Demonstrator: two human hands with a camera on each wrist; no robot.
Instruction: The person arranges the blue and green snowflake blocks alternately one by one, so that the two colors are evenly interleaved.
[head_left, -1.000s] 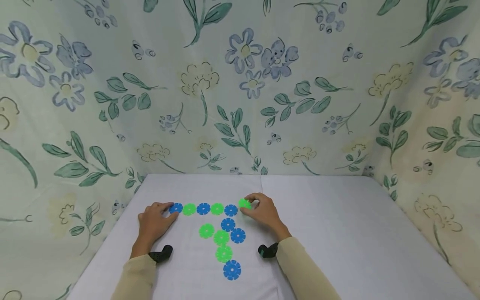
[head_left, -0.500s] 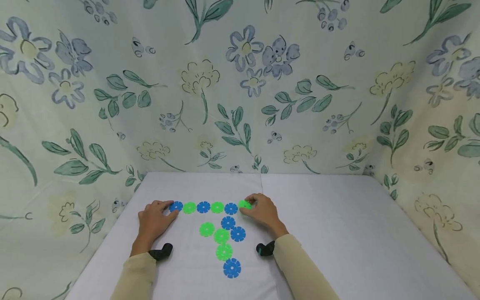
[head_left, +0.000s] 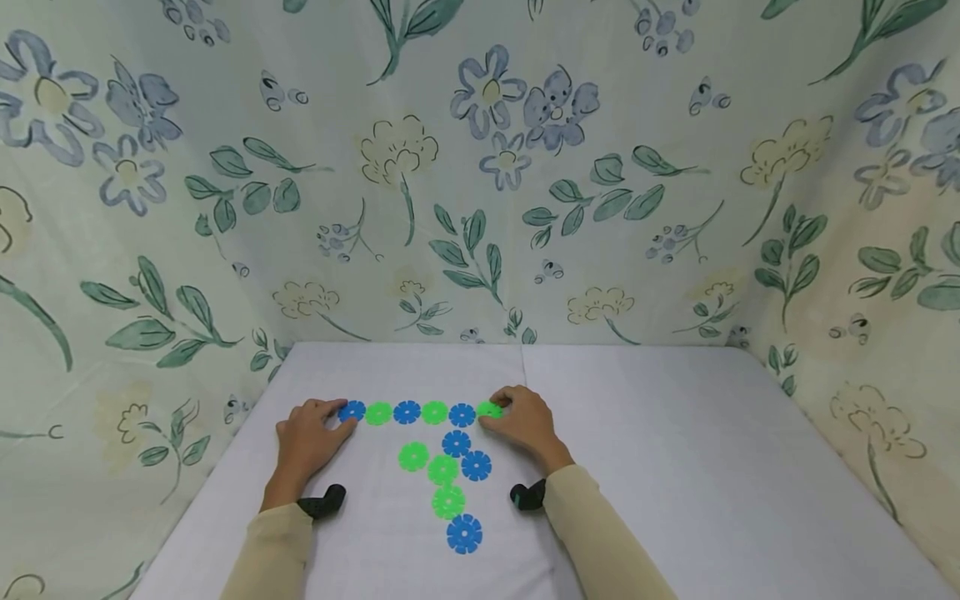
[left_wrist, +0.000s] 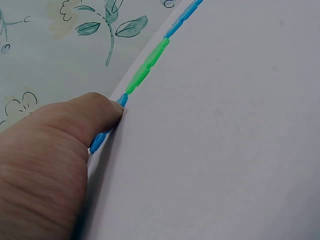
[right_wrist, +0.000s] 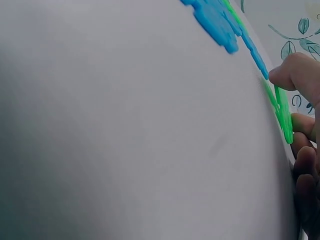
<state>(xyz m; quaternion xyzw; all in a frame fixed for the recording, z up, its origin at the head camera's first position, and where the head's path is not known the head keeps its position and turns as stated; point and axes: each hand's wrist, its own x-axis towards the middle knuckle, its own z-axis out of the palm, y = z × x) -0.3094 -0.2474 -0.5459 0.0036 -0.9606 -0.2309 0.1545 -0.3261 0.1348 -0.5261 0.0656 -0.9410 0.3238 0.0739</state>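
Observation:
A row of blue and green notched plastic discs runs across the white table. My left hand holds the blue disc at the row's left end, thumb and index finger at its edges; in the left wrist view the thumb covers part of that disc. At the right end, my right hand pinches a green disc between thumb and fingers, beside a blue disc. The right wrist view shows this green disc tilted, its edge toward the camera. My right fingers hide part of it.
Below the row lie more loose discs, among them a green one, a blue one and a blue one nearest me. Floral cloth hangs behind and beside the white table.
The green disc in my right hand has come down a little, more in line with the row. My left hand stays at its blue disc. The head view has tilted slightly.

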